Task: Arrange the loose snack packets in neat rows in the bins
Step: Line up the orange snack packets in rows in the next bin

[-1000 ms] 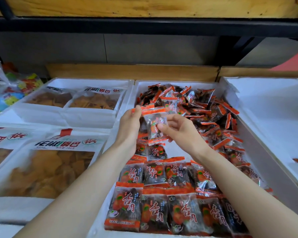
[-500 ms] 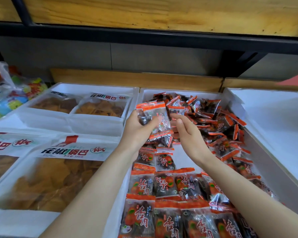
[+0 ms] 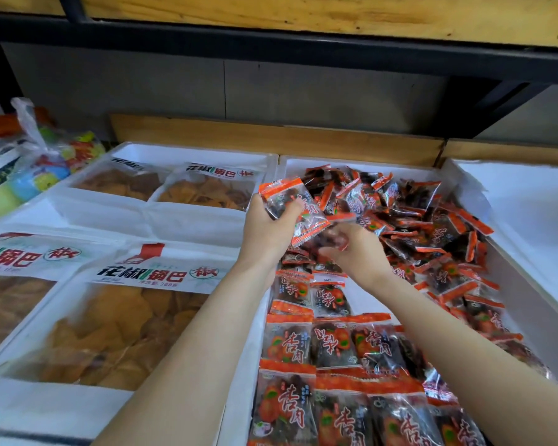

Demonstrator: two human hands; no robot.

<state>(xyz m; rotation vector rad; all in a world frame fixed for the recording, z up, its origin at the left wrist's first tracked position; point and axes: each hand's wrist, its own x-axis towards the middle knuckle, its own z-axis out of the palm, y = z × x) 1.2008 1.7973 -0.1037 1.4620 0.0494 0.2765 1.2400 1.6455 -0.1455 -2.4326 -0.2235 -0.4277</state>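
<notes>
Currently: left hand (image 3: pixel 268 230) grips a stack of snack packets (image 3: pixel 295 209), long axis tilted. Right hand (image 3: pixel 355 249), just below-right, fingers curled over the loose heap (image 3: pixel 432 226); grip blurred, cannot tell

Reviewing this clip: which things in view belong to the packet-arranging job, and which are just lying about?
In the job:
left hand gripping held packets
right hand reaching into loose pile
neat rows
middle bin

Lying about:
cracker bags
bag of colourful items
right bin
</notes>
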